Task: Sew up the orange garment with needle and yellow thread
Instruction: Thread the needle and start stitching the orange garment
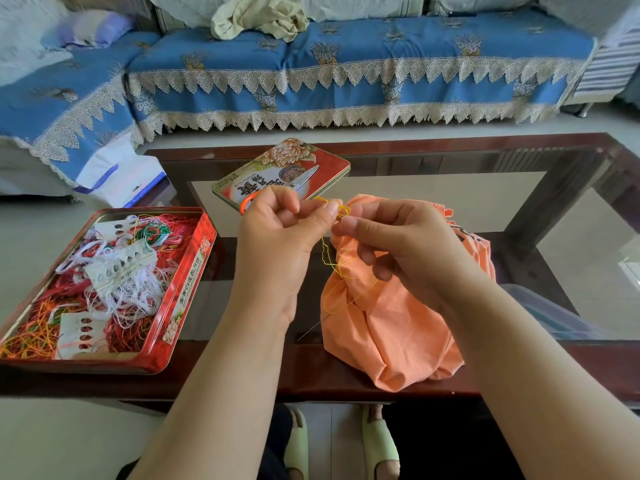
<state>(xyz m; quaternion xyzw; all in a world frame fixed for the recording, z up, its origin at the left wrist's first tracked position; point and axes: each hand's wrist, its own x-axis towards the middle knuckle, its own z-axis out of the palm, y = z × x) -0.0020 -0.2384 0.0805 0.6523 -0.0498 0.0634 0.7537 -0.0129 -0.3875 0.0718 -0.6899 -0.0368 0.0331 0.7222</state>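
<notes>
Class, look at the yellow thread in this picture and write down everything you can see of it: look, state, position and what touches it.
The yellow thread is thin, bright and kinked. Its top is looped and bunched where the left hand and right hand pinch it between thumb and fingers. From there it hangs slack in wavy strands over the crumpled orange garment on the table's near edge. Its lower end runs toward a thin needle that pokes out beside the garment's left side. Whether a knot is forming cannot be told.

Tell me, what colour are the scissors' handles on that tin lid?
Orange. Only one handle loop of the scissors shows in the head view, beside the left hand.
</notes>
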